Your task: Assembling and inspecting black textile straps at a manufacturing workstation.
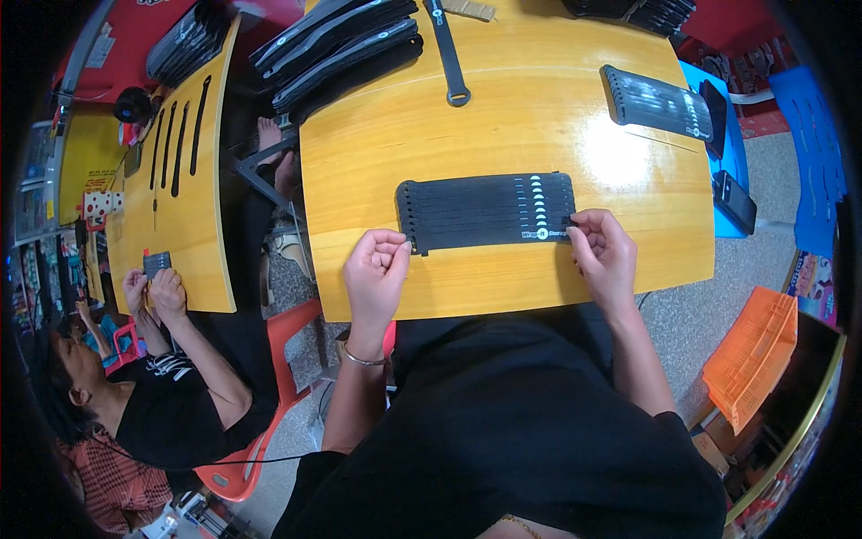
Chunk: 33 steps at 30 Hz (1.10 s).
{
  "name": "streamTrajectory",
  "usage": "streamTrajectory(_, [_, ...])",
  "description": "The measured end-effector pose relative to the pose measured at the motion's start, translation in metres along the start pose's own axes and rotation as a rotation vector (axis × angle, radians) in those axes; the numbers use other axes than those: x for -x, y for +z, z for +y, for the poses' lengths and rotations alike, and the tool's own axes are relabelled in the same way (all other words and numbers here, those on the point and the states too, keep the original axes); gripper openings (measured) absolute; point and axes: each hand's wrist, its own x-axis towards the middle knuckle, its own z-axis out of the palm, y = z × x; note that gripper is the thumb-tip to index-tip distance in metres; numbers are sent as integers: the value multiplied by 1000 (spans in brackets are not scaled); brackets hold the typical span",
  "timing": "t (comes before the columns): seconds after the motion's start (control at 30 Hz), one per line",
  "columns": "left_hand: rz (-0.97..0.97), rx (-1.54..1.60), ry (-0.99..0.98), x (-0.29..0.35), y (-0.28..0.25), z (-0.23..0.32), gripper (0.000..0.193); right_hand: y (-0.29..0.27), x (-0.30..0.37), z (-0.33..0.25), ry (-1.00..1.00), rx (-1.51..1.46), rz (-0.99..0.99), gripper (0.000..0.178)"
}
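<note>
A flat, overlapping row of black straps [471,208] lies on the yellow wooden table [503,287] in front of me. Each strap has a holed end at the left and white print toward the right. My left hand [377,265] pinches the lower left end of the nearest strap between thumb and fingers. At the other end of that strap, my right hand [607,256] closes in a pinch on its right tip. The nearest strap sits along the row's front edge, its print showing. Fingertips partly cover both of its ends.
Thick stacks of black straps [337,54] stand at the far left. A single strap [449,58] lies beyond the row, and another strap bundle [660,103] at the right, near a phone [734,202]. A co-worker [171,386] handles straps at the left table [202,234]. An orange crate [750,355] stands right.
</note>
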Motion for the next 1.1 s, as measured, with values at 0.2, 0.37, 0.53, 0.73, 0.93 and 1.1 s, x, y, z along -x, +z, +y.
streamTrajectory(0.2, [6, 11, -1, 0, 0, 2, 9, 1, 0, -5, 21, -13, 2, 13])
streamTrajectory(0.37, [18, -2, -10, 0, 0, 1, 9, 1, 0, -3, 27, -32, -3, 13])
streamTrajectory(0.53, [26, 11, -21, -1, 0, -1, 9, 2, 0, -1, 9, -23, 11, 13])
streamTrajectory(0.73, [26, -11, -8, -1, 0, -3, 8, 1, 0, -2, 27, -33, 8, 13])
streamTrajectory(0.93, [31, -12, 7, 0, 2, -2, 9, 1, 0, -1, 5, -21, 3, 13])
streamTrajectory(1.1, [29, -32, 21, 0, 2, -2, 9, 1, 0, -2, 5, -6, -1, 14])
